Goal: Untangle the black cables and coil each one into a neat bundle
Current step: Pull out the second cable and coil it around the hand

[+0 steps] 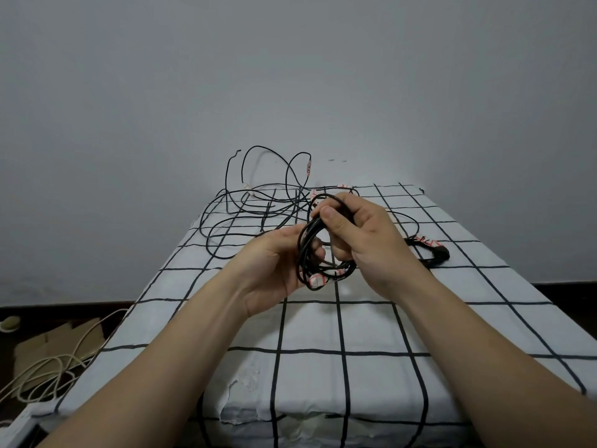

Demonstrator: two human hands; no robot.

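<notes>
Head view: left hand [274, 263] and right hand [365, 240] both grasping black cable coil [303, 250]; loose cables [258, 205] at tabletop [323, 324] far edge

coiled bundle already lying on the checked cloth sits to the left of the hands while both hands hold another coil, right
Wrong side. The head view shows the coiled bundle lying on the checked cloth to the right of the hands, past the right hand. The left hand and right hand do both hold another coil.

My coil [302, 253] is black, its tag [316, 280] red-and-white; the cloth [310, 324] is white with a black grid; the wall [290, 76] is grey.
</notes>
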